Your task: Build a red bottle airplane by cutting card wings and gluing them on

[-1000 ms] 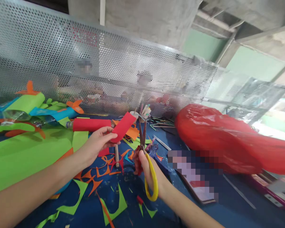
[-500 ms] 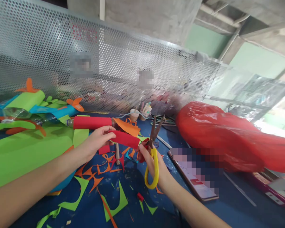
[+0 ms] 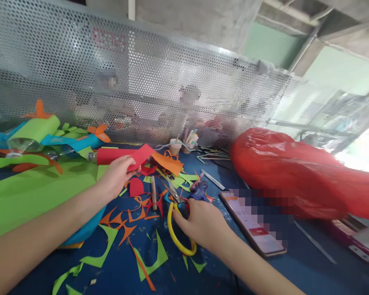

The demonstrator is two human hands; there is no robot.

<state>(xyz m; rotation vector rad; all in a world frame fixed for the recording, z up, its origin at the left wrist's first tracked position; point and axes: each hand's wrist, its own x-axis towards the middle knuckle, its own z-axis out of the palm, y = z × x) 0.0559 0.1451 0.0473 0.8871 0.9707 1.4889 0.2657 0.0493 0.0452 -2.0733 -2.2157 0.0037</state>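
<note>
My left hand (image 3: 119,174) pinches a strip of red paper (image 3: 142,155), which sticks out to the right of the fingers. Lower and to the right, my right hand (image 3: 203,219) is closed on a pair of scissors (image 3: 176,196) with yellow handles; the blades are slightly apart and point away to the upper left. Nothing lies between the blades that I can make out. Behind my left hand lies a bottle wrapped in red paper (image 3: 110,155). A stick (image 3: 154,192) and a red rounded paper piece (image 3: 136,187) rest between the hands.
Green paper scraps (image 3: 155,258) and orange ones (image 3: 123,225) litter the blue table. Wrapped bottles with paper fins (image 3: 37,129) stand at left beside green sheets (image 3: 49,192). Cups of markers (image 3: 190,142) are at the back. To the right are a phone (image 3: 255,225) and a red plastic bag (image 3: 279,172).
My left hand has drawn the red paper up and left, away from the scissors. My right hand has lowered the scissors, and their blades now tilt left.
</note>
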